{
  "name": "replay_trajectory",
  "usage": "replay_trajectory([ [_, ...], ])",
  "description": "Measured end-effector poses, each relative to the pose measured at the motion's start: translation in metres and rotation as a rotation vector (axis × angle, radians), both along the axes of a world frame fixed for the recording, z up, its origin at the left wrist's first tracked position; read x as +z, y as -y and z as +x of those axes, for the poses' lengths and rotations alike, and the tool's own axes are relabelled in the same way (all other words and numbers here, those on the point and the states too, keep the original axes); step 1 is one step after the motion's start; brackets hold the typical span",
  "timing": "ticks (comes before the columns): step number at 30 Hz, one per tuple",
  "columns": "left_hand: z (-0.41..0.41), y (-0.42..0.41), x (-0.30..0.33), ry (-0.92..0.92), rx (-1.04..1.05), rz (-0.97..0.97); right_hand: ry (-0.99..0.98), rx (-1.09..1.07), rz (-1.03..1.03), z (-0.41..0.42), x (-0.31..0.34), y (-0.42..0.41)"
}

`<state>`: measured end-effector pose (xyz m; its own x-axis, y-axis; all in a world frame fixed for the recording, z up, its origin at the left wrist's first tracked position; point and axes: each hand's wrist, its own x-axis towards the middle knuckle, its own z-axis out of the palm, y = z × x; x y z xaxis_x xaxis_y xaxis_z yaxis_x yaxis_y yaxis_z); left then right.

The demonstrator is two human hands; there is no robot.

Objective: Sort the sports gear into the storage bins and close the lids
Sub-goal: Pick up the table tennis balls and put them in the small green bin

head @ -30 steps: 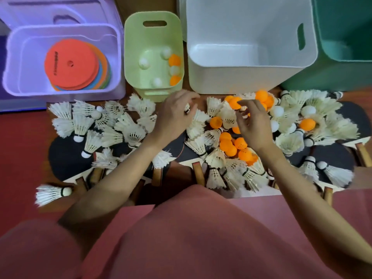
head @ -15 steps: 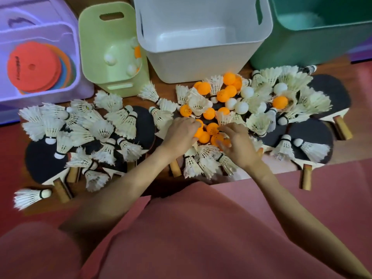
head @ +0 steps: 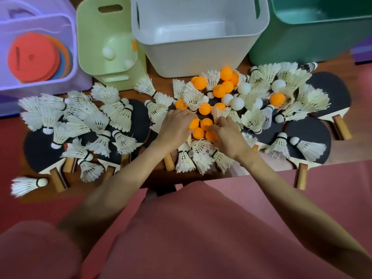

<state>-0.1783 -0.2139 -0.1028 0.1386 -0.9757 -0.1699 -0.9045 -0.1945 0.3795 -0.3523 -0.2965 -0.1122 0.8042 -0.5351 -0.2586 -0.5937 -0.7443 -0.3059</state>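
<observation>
A pile of orange ping-pong balls [head: 205, 123], white balls [head: 237, 103], feather shuttlecocks [head: 118, 112] and black paddles [head: 308, 135] covers the floor in front of me. My left hand [head: 176, 125] curls round an orange ball [head: 194, 123] at the pile's middle. My right hand [head: 228, 135] pinches at another orange ball [head: 210, 135] just beside it. Four bins stand behind: purple [head: 40, 23] holding flat coloured discs [head: 33, 57], light green [head: 108, 37] holding a few balls, white [head: 199, 55] and dark green [head: 314, 39].
A lone shuttlecock [head: 28, 185] lies at the near left on the red floor mat [head: 12, 206]. Wooden paddle handles [head: 301, 176] stick out toward me. My pink-clothed lap fills the lower view.
Both hands dropped from the pile's far side to the orange balls near me and closed around them. The camera swung right, then partly back.
</observation>
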Motion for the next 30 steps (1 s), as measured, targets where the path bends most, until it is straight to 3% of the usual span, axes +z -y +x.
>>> replay_trajectory([
  [7,0.029,-0.025,0.026,-0.215,0.263,-0.254,0.008,-0.045,-0.053,0.013,0.012,0.001],
  [16,0.145,-0.030,0.059,-0.199,0.687,-0.543,0.494,-0.054,0.045,0.134,0.071,0.006],
  [19,0.193,-0.026,0.062,-0.117,0.769,-0.509,0.588,-0.008,0.046,0.189,0.086,0.005],
  [24,0.236,-0.020,0.055,-0.077,0.738,-0.404,0.590,0.027,-0.036,0.255,0.089,0.016],
  [30,0.237,-0.025,0.051,-0.097,0.640,-0.348,0.586,-0.001,-0.044,0.256,0.080,0.020],
])
